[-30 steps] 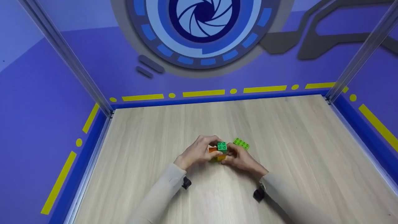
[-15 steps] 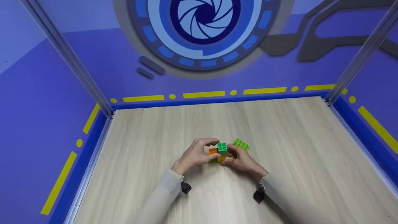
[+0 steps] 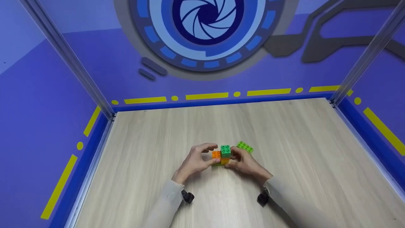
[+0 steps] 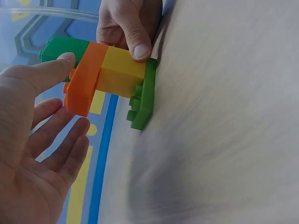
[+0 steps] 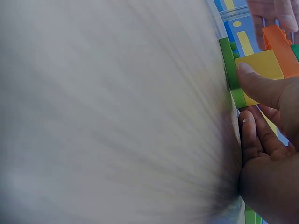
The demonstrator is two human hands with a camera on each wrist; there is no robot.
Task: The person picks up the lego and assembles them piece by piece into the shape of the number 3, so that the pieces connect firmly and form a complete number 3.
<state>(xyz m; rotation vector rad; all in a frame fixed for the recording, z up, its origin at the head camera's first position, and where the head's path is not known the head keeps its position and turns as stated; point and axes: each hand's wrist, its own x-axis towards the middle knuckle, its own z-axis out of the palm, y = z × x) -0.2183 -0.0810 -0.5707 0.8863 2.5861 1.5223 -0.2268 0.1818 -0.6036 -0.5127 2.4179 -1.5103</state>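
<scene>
A stack of toy building bricks stands between the hands: a light green base plate [image 4: 148, 98], a yellow brick [image 4: 122, 70], an orange brick [image 4: 86, 84] and a dark green brick [image 3: 225, 152] on top. The orange one juts out to the left over the plate's bare studs. My right hand [image 3: 248, 164] pinches the lower right end of the stack, thumb on the yellow brick. My left hand [image 3: 193, 161] is spread at the left side, its thumb tip overlapping the stack by the dark green and orange bricks, its other fingers apart.
A second light green plate [image 3: 245, 146] with studs up lies on the wooden tabletop [image 3: 158, 133], just behind the right hand. Blue and purple panels [image 3: 196, 85] enclose the table at the back and both sides.
My left hand has drawn back to the left and widened its fingers, showing more of the orange brick. The right hand and the stack have stayed nearly in place.
</scene>
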